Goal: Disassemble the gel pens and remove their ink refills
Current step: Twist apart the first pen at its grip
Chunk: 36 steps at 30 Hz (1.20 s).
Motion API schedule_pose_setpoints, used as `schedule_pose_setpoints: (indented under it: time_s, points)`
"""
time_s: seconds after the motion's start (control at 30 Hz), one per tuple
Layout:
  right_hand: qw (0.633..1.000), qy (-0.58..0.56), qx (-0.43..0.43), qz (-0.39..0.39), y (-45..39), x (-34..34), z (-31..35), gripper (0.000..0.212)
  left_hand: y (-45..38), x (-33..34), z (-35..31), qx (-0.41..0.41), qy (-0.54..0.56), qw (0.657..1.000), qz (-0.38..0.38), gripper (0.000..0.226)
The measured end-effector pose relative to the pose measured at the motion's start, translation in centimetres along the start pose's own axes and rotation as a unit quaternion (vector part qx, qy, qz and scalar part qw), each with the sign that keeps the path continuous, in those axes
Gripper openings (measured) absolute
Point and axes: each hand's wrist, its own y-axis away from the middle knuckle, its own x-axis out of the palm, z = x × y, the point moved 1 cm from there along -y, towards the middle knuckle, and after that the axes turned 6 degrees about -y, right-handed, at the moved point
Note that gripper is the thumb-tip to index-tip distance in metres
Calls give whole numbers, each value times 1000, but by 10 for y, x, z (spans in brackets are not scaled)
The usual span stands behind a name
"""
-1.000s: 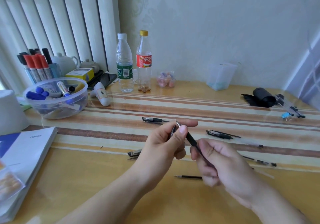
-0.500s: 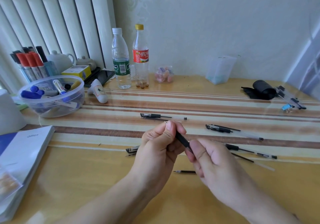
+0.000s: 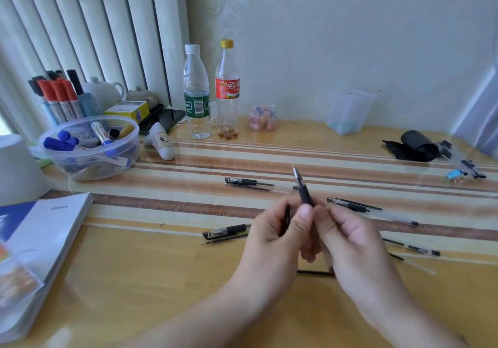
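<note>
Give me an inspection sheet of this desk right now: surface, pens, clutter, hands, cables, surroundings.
Surface: wooden table with a striped mat.
Job's things: held gel pen, tip up; more pens and loose refills lying around.
Clutter: marker bowl, two bottles, booklet, black roll.
Grippers: left hand and right hand both grip the held pen.
Cables: nothing seen.
Surroundings: vertical blinds, pale wall.

Both hands meet above the table, left hand and right hand with fingers curled, pinching.
</note>
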Motion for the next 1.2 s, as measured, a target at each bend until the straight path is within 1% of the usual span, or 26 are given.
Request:
schedule_pose_setpoints:
  time_s: [0.03,0.1,0.13,0.2,0.23,0.27,0.33,0.37,0.43,0.53,0.6,0.7,0.77,0.87,1.0,1.1,1.2]
  points:
    - [999,21,-24,14,0,-1,3,32,-1,-1,0,16,-30,999,-11,35]
    - [987,118,-99,36,2,-2,7,31,-3,-6,-1,45,-70,996,-32,36]
    - [981,148,-120,33,3,-4,9,30,-4,-8,-3,55,-92,994,-34,36]
    - [981,138,-140,-4,2,-11,13,33,-6,-12,-6,56,-153,987,-8,35]
    - [983,121,-138,-27,1,-17,13,41,-6,-14,-5,55,-192,980,19,34]
    - [985,108,-125,-46,-1,-22,15,51,-7,-16,-5,67,-254,964,42,32]
    - [987,111,-97,-64,-4,-31,19,67,-7,-20,-4,127,-399,906,63,29]
    - [987,120,-75,-72,-7,-35,19,70,-8,-21,-5,145,-444,882,68,29]
    - [986,146,-27,-78,-11,-39,18,71,-9,-24,-4,152,-491,855,74,31]
    - [980,190,1,-60,-12,-36,10,75,-8,-25,0,172,-540,821,72,30]
    - [983,176,32,-50,-13,-33,3,70,-7,-23,0,179,-544,817,71,26]
    - [987,83,121,-60,-13,-30,-3,62,-6,-22,0,165,-539,823,76,25]
    - [981,8,186,-60,-12,-29,-6,57,-6,-21,2,168,-544,818,78,24]
    - [970,-49,231,-55,-11,-27,-8,52,-4,-18,3,186,-553,810,66,19]
    - [968,-88,230,-46,-10,-23,-5,48,-3,-15,2,209,-564,796,73,20]
    - [972,-106,206,-32,-6,-21,-3,46,-2,-15,-1,220,-543,805,94,21]
    - [978,-104,180,-29,-4,-18,-3,47,-1,-15,-3,212,-525,817,110,25]
